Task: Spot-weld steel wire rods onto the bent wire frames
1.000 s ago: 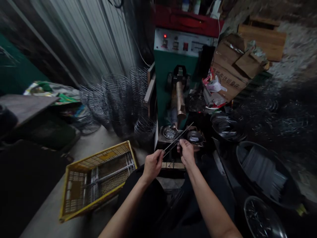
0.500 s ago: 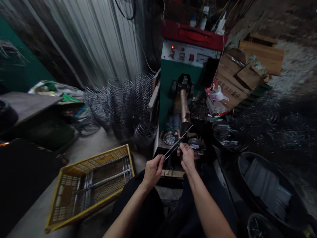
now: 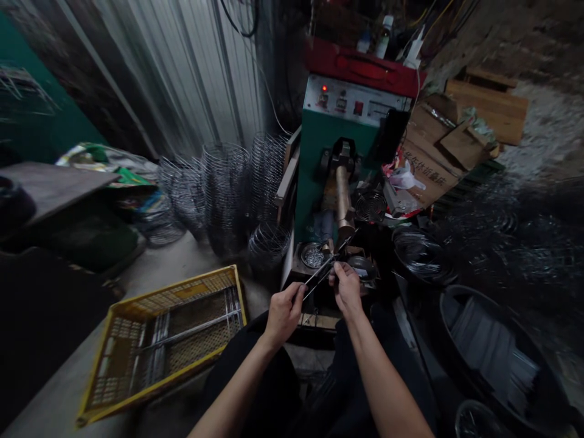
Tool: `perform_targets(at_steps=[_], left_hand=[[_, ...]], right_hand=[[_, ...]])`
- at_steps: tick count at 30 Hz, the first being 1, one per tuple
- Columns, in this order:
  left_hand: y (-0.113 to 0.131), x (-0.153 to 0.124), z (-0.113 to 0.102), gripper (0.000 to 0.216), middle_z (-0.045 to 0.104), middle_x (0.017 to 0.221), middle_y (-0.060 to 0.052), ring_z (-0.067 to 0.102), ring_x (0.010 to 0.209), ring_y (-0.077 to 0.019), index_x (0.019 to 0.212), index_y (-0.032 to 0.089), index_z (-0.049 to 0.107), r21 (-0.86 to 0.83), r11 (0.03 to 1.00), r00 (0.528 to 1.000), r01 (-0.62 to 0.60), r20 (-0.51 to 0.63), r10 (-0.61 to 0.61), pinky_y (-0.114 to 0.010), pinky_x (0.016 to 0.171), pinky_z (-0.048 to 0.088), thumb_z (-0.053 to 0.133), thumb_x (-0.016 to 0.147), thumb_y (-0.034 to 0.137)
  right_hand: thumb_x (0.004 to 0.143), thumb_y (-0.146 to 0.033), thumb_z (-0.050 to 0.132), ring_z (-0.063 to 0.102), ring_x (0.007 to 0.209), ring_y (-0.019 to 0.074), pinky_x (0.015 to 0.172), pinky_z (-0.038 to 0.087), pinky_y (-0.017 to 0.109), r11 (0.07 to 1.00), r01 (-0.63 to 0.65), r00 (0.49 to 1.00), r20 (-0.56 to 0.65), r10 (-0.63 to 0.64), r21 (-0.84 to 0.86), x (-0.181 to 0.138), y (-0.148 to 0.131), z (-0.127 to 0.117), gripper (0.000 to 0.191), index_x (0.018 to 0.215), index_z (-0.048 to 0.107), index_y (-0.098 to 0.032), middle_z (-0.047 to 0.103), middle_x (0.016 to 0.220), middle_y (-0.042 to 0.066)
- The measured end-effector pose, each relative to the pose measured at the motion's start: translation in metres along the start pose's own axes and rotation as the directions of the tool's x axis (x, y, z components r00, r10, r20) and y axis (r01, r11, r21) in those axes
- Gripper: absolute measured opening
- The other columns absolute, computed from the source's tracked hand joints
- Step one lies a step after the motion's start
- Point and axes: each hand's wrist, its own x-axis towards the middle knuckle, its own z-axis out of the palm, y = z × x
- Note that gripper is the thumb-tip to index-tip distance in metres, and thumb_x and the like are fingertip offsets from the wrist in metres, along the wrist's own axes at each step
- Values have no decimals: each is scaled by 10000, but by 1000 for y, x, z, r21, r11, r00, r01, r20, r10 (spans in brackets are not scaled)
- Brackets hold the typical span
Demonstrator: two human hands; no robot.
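Observation:
My left hand [image 3: 283,311] is closed, thumb and fingers pinching the near end of a thin metal strip [image 3: 318,275]. The strip slants up and right, its far end by the electrode tips of a green spot welder [image 3: 311,161]. Close beside the strip, my right hand [image 3: 347,286] is closed in a pinch with its thumb and forefinger; what lies between them is too small and dark to make out. Just past my hands stands a round dish [image 3: 312,255] of small metal pieces. To its right is a second dark dish [image 3: 362,266].
A yellow crate [image 3: 159,386] with metal strips lies on the floor at left. Wire baskets [image 3: 225,188] stand stacked behind it. On the right are a black tub [image 3: 449,340] of metal pieces, coiled wire [image 3: 420,252] and a cardboard box [image 3: 426,164].
The far end of the metal strip has shifted slightly under the welder's upper electrode. Both hands keep nearly the same place and grip; the view has tilted a little.

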Motion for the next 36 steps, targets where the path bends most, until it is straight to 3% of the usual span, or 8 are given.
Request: perform_targets(at_steps=[17,25,36], left_hand=[[6,5,-3,288,666,712,-17,584,595,-123,865,176,644,50,998,1000,-28,6,27,-220,599,406,416,960,326],[-1,26,5,308,556,605,-5,478,522,-108,728,177,576,112,982,988,-150,54,145,-221,546,323,405,958,290],[-7,46,6,328,504,583,14,429,523,-99,731,169,586,89,987,989,-133,79,126,-219,555,313,407,954,332]], right_hand=[[637,-393,792,454,429,52,382,351,155,997,-79,997,-15,79,-12,2,-6,4,303,720,608,-166,564,563,-51],[649,-434,778,398,403,50,378,320,160,993,34,998,-51,-41,-115,14,-12,-7,333,650,571,-174,496,502,-74],[666,-483,766,409,404,54,386,310,174,988,60,997,-31,-65,-141,30,-11,-12,378,642,556,-169,501,512,-62]])
